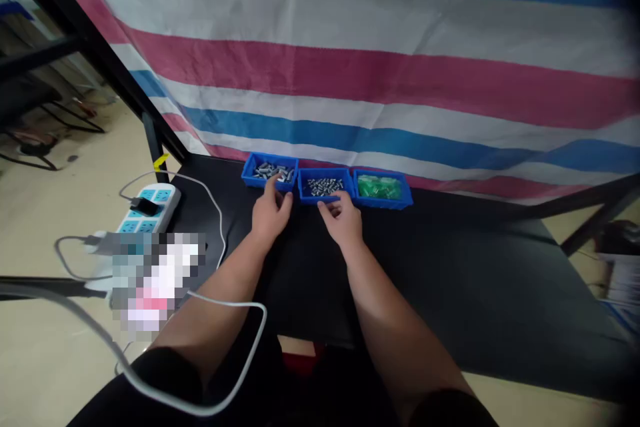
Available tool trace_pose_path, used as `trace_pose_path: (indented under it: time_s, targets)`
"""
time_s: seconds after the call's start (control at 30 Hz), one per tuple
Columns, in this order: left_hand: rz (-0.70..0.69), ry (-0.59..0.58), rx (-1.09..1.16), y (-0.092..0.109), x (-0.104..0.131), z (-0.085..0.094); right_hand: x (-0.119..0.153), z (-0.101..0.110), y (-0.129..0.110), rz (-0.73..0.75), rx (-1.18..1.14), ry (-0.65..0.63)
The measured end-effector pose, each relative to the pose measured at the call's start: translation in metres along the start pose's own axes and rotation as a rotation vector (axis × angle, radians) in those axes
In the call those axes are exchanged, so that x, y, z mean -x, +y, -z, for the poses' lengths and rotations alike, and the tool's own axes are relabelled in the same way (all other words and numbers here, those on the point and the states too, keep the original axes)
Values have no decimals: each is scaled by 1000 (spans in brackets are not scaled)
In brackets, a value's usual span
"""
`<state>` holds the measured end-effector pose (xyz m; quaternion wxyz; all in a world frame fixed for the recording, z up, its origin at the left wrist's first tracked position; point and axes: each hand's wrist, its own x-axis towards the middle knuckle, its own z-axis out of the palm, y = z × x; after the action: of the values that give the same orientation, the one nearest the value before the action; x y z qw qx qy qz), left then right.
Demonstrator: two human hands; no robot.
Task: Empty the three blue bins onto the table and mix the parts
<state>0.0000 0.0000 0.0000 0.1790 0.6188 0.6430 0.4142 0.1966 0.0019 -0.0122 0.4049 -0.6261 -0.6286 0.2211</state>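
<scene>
My left hand is at the front of the left blue bin. Its index finger reaches over the rim to the metal cylinders inside, and the thumb stands apart from it. Beside it, my right hand is at the front rim of the middle blue bin, which holds small shiny metal pieces. The thumb and index finger are apart, with nothing visible between them; the other fingers curl under. To the right, a third blue bin contains green translucent pieces.
A white power strip with a black plug lies on the black table at left. A pixelated patch covers something in front of it. A pale cable loops over my left forearm. Striped sheeting hangs behind the bins.
</scene>
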Motion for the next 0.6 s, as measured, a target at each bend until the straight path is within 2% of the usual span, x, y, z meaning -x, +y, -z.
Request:
trace_pose_path:
  time_s: [0.1,0.23,0.33,0.47,0.6]
  targets:
    - [111,112,156,-12,-11,5,5,7,1,3,-19,7]
    - [314,159,532,-27,-24,0,15,19,3,-27,28,30]
    - [385,259,732,-33,-30,-4,18,23,7,-17,40,41]
    - [486,322,813,-36,-40,-2,17,21,14,15,-3,58]
    - [611,272,806,-39,-55,5,15,17,21,23,-80,82]
